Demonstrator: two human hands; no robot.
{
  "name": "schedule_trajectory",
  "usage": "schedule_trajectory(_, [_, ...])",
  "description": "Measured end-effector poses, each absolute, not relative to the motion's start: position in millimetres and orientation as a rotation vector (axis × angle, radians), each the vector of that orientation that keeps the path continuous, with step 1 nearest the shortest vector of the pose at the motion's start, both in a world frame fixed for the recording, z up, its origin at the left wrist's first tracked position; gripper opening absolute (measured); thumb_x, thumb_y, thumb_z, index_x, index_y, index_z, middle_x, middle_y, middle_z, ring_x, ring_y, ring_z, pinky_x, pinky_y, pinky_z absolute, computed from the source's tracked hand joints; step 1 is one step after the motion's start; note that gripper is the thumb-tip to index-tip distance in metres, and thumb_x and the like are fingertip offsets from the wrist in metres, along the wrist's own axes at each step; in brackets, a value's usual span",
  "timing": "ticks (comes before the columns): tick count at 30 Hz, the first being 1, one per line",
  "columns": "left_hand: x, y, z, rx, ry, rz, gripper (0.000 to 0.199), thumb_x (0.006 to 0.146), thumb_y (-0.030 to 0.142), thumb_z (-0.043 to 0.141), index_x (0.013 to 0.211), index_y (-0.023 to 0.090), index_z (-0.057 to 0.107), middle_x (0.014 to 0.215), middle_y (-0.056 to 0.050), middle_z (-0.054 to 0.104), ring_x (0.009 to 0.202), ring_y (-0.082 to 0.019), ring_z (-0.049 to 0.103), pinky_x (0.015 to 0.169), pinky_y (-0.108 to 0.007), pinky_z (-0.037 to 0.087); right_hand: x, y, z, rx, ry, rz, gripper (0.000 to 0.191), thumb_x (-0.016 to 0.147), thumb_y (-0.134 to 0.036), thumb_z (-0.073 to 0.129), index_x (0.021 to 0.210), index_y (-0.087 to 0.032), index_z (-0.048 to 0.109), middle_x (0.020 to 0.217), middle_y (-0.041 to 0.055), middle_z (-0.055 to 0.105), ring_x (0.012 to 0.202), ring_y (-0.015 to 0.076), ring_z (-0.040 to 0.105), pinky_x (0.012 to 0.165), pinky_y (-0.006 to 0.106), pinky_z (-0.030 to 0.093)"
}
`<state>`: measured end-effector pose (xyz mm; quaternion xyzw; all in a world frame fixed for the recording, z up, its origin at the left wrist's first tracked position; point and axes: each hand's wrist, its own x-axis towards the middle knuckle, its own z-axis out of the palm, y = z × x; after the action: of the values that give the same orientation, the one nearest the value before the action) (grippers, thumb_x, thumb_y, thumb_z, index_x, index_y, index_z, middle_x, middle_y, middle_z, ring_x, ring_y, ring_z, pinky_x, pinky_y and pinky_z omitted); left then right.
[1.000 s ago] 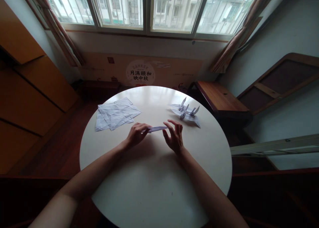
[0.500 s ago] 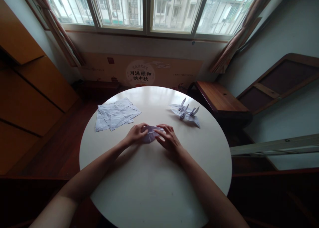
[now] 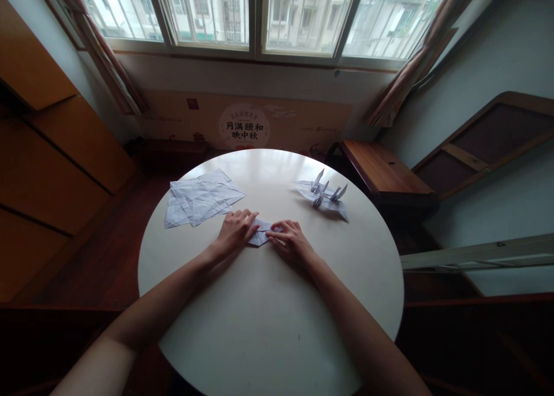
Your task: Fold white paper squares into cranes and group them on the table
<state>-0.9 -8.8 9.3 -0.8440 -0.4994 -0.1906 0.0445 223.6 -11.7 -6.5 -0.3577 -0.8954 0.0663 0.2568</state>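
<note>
A small piece of folded white paper (image 3: 259, 234) lies on the round white table (image 3: 259, 327), between my two hands. My left hand (image 3: 236, 230) is bent over its left side, with thumb and fingers closed on the edge and holding it against the tabletop. From the right, my right hand (image 3: 291, 238) pinches the paper's other side, thumb and index finger drawn together at a fold. Both hands cover parts of the paper, so its full outline is hidden.
Several creased paper sheets (image 3: 201, 198) lie overlapped at the table's left. Folded paper cranes (image 3: 320, 195) stand at the right, on or against flat folded paper. A wooden bench (image 3: 387, 168) is beyond the table's right edge, and windows (image 3: 298, 18) line the far wall.
The paper, previously tilted up between my hands, now lies flatter. My left hand has turned further over it, and the fingers of my right hand have closed in to a pinch.
</note>
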Motion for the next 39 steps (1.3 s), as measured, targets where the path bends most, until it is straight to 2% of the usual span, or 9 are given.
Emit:
schedule_trajectory(4, [-2.8,-6.0,7.7,-2.598,-1.414,-0.694,0.031,0.093,0.026,0.051,0.123,0.021,0.056,0.118,-0.012,0.058,0.105,-0.028,0.053,0.089,-0.042,0.039,223.4,-12.2,-7.0,-1.011,-2.400,0.149,0.020,0.093,-0.032,0.055,0.103,-0.031,0.072,0.105,0.0058,0.065,0.098,0.0211,0.053,0.090,0.040,0.036])
schedule_trajectory(8, [-3.7,-4.4,6.4,-2.854,-1.161,-0.653,0.023,0.095,0.019,0.048,0.112,0.023,0.063,0.104,-0.007,0.062,0.092,-0.020,0.057,0.084,-0.035,0.042,226.3,-12.2,-7.9,-1.117,-2.323,0.109,0.020,0.093,-0.033,0.055,0.092,-0.028,0.074,0.103,0.0054,0.066,0.098,0.0222,0.052,0.089,0.042,0.035])
schedule_trajectory(12, [-2.3,-6.0,4.5,-3.025,-1.056,-0.671,0.018,0.092,0.028,0.055,0.107,0.025,0.066,0.109,-0.005,0.064,0.095,-0.018,0.059,0.088,-0.033,0.043,229.5,-11.7,-7.3,-1.195,-2.245,0.084,0.021,0.092,-0.031,0.056,0.083,-0.025,0.074,0.100,0.0064,0.066,0.101,0.0239,0.051,0.090,0.044,0.035])
schedule_trajectory(15, [-1.4,-7.1,3.1,-3.032,-1.118,-0.704,0.029,0.088,0.037,0.062,0.114,0.026,0.064,0.114,-0.007,0.063,0.101,-0.021,0.059,0.093,-0.037,0.043,229.5,-11.1,-7.5,-1.159,-2.253,0.085,0.016,0.091,-0.030,0.058,0.088,-0.025,0.073,0.102,0.0067,0.066,0.103,0.0240,0.052,0.092,0.045,0.035])
schedule_trajectory(17, [-1.2,-7.1,2.1,-3.032,-1.147,-0.709,0.032,0.088,0.036,0.063,0.118,0.026,0.062,0.114,-0.007,0.063,0.103,-0.022,0.059,0.094,-0.037,0.043,228.8,-10.6,-8.1,-1.105,-2.281,0.093,0.015,0.091,-0.030,0.059,0.094,-0.025,0.072,0.105,0.0066,0.066,0.107,0.0240,0.052,0.094,0.044,0.036])
schedule_trajectory(23, [-0.3,-6.1,0.3,-2.998,-1.149,-0.799,0.022,0.093,0.034,0.056,0.111,0.025,0.066,0.106,-0.006,0.066,0.095,-0.019,0.060,0.087,-0.034,0.043,228.3,-10.3,-9.1,-0.985,-2.394,0.190,0.023,0.088,-0.032,0.063,0.110,-0.028,0.067,0.111,0.0061,0.065,0.103,0.0213,0.057,0.092,0.040,0.041])
schedule_trajectory(27, [0.2,-5.5,0.0,-3.006,-1.139,-0.819,0.019,0.094,0.035,0.055,0.097,0.024,0.069,0.097,-0.005,0.068,0.089,-0.017,0.060,0.083,-0.032,0.042,228.4,-10.6,-9.6,-0.995,-2.384,0.187,0.019,0.088,-0.032,0.064,0.106,-0.028,0.069,0.108,0.0055,0.066,0.101,0.0207,0.058,0.091,0.040,0.041])
schedule_trajectory(31, [0.1,-3.6,-3.5,-3.001,-1.156,-0.828,0.020,0.095,0.033,0.053,0.091,0.022,0.070,0.093,-0.005,0.068,0.085,-0.017,0.060,0.080,-0.031,0.042,228.4,-9.9,-11.4,-0.993,-2.372,0.199,0.016,0.089,-0.031,0.062,0.103,-0.028,0.070,0.104,0.0049,0.067,0.098,0.0204,0.058,0.089,0.039,0.040])
schedule_trajectory(39, [0.8,-0.6,-9.6,-2.990,-1.242,-0.846,0.022,0.096,0.032,0.050,0.102,0.020,0.067,0.088,-0.006,0.069,0.082,-0.018,0.062,0.080,-0.032,0.045,229.0,-8.1,-16.3,-1.003,-2.342,0.205,0.014,0.091,-0.027,0.059,0.096,-0.028,0.072,0.099,0.0040,0.067,0.092,0.0200,0.056,0.085,0.038,0.040])
